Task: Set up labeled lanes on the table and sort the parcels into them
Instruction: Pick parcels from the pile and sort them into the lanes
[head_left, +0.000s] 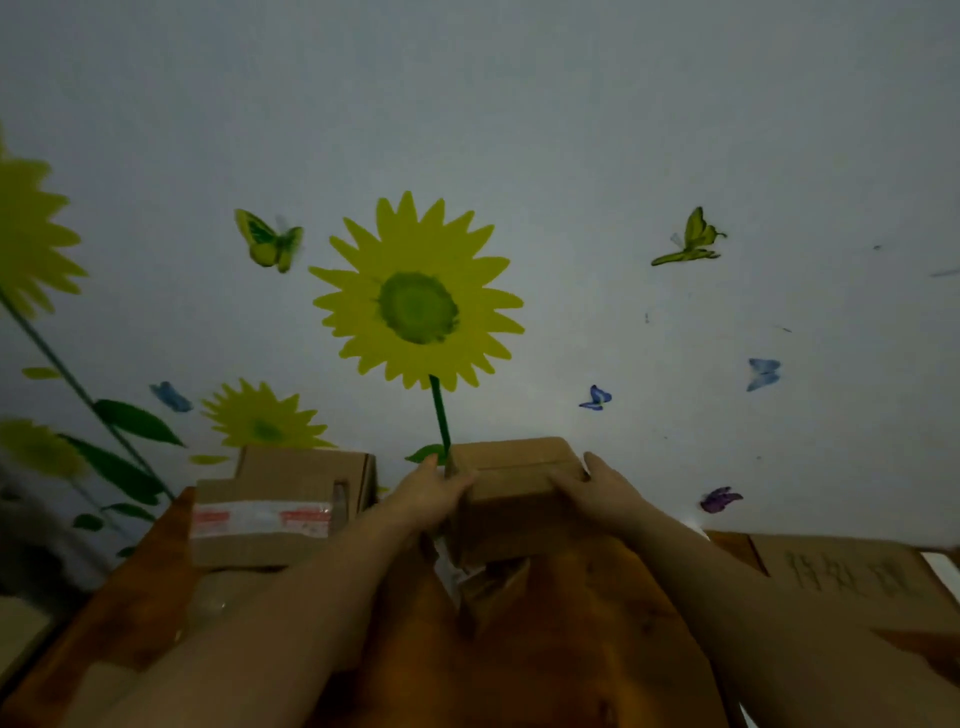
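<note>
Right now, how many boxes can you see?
3: held box between left hand and right hand; taped box left of it; plain box behind that. More may be hidden.

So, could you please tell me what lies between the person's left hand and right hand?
In the head view, a plain brown cardboard box sits between the left hand and right hand, each gripping one side.

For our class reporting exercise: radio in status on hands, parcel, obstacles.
Left hand, right hand both gripping small parcel by its sides. Parcel close to wall. Taped box left of it, handwritten cardboard sheet right.
</note>
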